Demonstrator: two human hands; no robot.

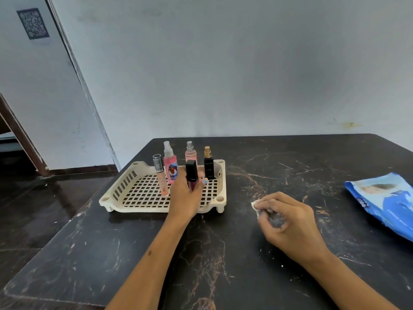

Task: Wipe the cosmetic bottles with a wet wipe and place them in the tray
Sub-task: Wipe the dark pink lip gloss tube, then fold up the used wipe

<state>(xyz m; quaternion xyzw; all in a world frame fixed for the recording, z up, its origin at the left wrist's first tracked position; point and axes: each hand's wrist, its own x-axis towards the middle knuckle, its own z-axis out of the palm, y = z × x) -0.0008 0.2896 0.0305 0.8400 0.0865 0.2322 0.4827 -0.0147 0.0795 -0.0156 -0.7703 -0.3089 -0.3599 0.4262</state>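
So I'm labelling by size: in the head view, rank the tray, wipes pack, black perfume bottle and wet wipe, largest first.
1. Tray.
2. Wipes pack, cut off by the frame edge, so its full size is unsure.
3. Black perfume bottle.
4. Wet wipe, mostly hidden in the right hand, so uncertain.

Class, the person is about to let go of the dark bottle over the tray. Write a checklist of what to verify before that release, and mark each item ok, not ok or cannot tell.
1. Left hand grips the dark red bottle with the black cap: ok.
2. Bottle is upright: ok.
3. Bottle is over the cream slotted plastic tray, not the black marble table: ok.
4. Bottle's base rests on the tray floor: cannot tell, the hand hides it.
5. Bottle is apart from the tall peach tube and the black bottle with the gold cap: ok.
6. Right hand holds the white wet wipe, away from the tray: ok.
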